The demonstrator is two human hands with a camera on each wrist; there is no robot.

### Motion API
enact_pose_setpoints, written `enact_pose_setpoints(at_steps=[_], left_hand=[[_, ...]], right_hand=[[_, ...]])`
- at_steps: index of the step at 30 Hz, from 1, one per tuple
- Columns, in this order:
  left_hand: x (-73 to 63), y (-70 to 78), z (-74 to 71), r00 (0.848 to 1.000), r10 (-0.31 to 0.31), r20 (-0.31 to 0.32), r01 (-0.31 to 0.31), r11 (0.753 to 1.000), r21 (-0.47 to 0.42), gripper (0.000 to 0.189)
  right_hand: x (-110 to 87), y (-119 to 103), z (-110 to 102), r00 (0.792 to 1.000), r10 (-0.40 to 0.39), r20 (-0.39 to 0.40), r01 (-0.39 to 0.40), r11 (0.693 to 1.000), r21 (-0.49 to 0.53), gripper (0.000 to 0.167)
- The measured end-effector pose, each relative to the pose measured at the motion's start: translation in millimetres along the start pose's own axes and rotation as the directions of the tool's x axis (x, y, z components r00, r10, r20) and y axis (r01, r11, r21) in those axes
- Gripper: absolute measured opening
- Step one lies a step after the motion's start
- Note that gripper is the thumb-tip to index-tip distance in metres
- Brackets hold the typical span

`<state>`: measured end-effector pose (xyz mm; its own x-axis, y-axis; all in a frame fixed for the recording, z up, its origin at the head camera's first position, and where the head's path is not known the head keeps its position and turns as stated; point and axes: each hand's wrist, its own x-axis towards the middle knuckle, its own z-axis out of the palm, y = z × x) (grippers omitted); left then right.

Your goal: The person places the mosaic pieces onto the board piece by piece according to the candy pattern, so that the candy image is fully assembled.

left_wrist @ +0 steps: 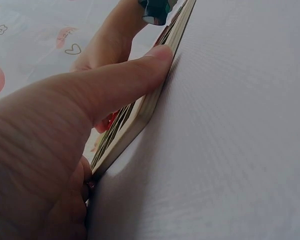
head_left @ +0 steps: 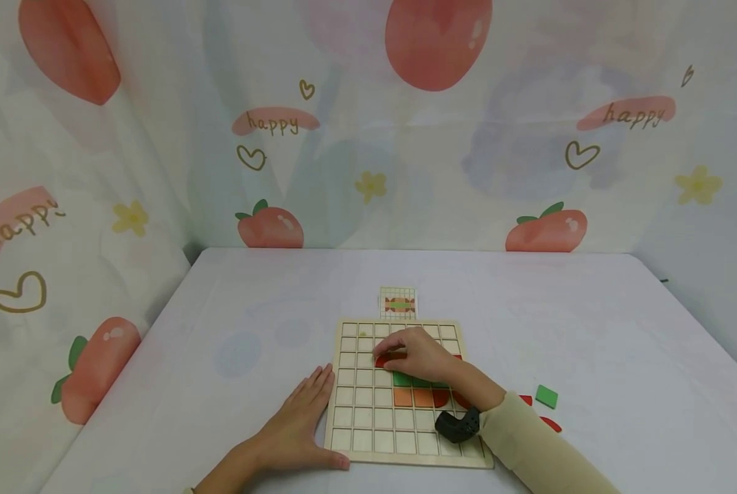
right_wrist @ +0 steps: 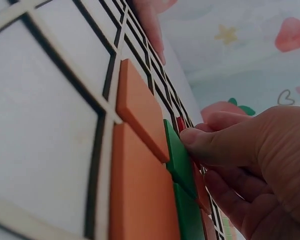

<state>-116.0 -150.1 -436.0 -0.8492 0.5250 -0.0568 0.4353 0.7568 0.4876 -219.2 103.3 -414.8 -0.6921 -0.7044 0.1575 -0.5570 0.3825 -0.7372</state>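
Observation:
A wooden grid board (head_left: 359, 439) lies flat on the table, with green tiles (head_left: 403, 379), orange tiles (head_left: 403, 398) and red pieces in several squares. My right hand (head_left: 420, 357) reaches over it from the right and pinches a small red piece (head_left: 381, 361) between thumb and fingers, low over a square left of the green row. The right wrist view shows that red piece (right_wrist: 180, 124) by the thumb tip, partly hidden. My left hand (head_left: 300, 418) rests along the board's left side with its fingers straight. Its thumb (left_wrist: 140, 75) touches the front edge.
Behind the board lies a pattern card (head_left: 398, 303) with a coloured grid design. To the right are a loose green tile (head_left: 546, 396) and a red piece (head_left: 551, 424), with another red one partly behind the sleeve. A black device (head_left: 458, 427) sits at my right wrist.

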Motion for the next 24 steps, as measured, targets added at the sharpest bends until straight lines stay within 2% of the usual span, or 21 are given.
enact_pose_setpoints(at_steps=[12, 17, 24], left_hand=[[0.5, -0.9, 1.2, 1.000, 0.000, -0.005, 0.000, 1.000, 0.005, 0.123], [0.9, 0.0, 0.4, 1.000, -0.009, 0.002, 0.009, 1.000, -0.008, 0.123], [0.6, -0.1, 0.2, 1.000, -0.004, 0.004, 0.004, 1.000, -0.002, 0.123]], right_hand=[[-1.8, 2.7, 0.1, 1.000, 0.016, -0.016, -0.016, 1.000, -0.003, 0.023], [-6.7, 2.8, -1.8, 0.998, 0.014, -0.057, -0.016, 0.999, -0.036, 0.024], [-18.7, 0.6, -6.9, 0.993, 0.054, -0.109, -0.055, 0.998, -0.009, 0.022]])
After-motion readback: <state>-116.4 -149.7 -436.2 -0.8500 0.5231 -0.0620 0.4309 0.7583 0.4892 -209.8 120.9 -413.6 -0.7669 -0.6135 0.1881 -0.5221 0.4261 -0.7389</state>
